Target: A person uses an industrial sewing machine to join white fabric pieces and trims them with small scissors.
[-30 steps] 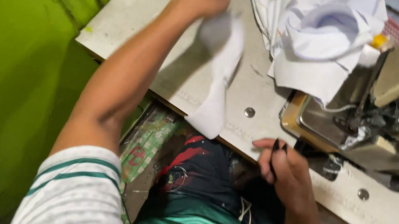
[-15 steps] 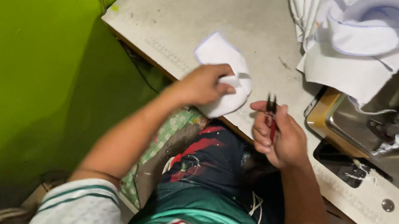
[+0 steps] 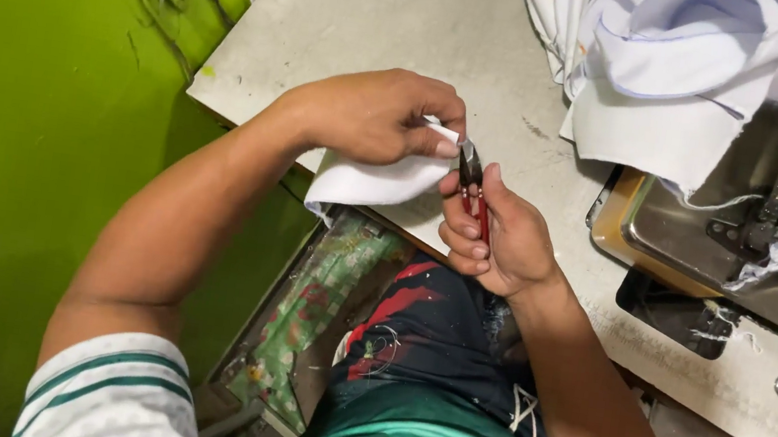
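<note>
Head view, left hand [image 3: 373,114] pinching white cloth [image 3: 368,184], right hand [image 3: 497,238] gripping red snips [image 3: 473,188]

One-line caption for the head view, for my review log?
Left hand pinches a small white fabric piece while right hand holds red-handled thread snips at its edge.

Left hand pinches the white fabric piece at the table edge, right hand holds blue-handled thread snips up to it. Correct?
Not quite: the snips have red handles, not blue, as the head view shows. The rest stands: the left hand pinches the white fabric piece at the edge of the table, and the right hand holds the snips up to it.
</note>
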